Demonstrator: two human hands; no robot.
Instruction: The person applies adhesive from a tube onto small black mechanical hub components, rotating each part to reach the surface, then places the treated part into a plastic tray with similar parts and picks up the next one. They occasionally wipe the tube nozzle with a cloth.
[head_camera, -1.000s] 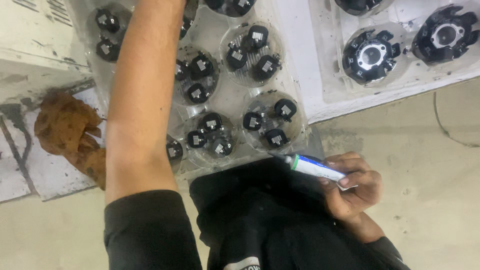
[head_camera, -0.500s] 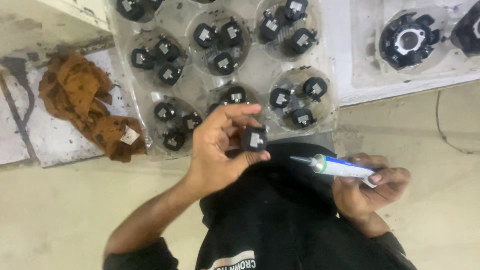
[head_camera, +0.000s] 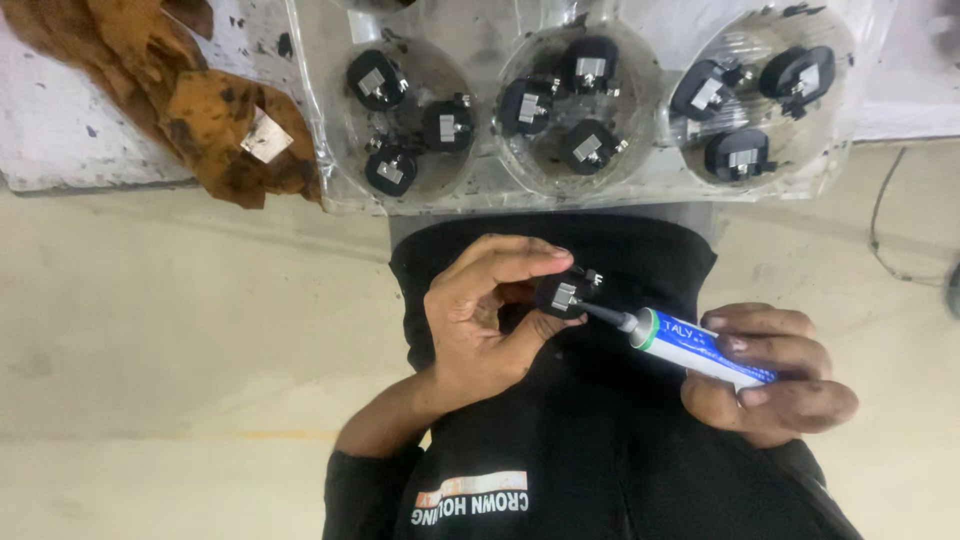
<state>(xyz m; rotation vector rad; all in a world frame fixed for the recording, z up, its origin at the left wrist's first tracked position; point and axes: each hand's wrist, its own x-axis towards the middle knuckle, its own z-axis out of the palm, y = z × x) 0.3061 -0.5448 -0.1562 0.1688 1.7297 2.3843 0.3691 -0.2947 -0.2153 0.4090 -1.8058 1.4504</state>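
My left hand (head_camera: 480, 320) pinches a small black round part (head_camera: 562, 294) with a metal tab, held over my dark shirt. My right hand (head_camera: 770, 385) grips a blue and white tube (head_camera: 700, 350) with a thin nozzle. The nozzle tip touches the side of the black part. Both hands sit close together below the table's edge.
A clear plastic tray (head_camera: 490, 190) with round wells holds several black parts like it (head_camera: 590, 145) along the white bench edge. A brown stained rag (head_camera: 215, 125) lies at the left on the bench. A thin cable (head_camera: 885, 215) trails on the pale floor at the right.
The left arm came back from reaching over the tray holding a black part. The part and the tube have come together, and the nozzle now touches the part.
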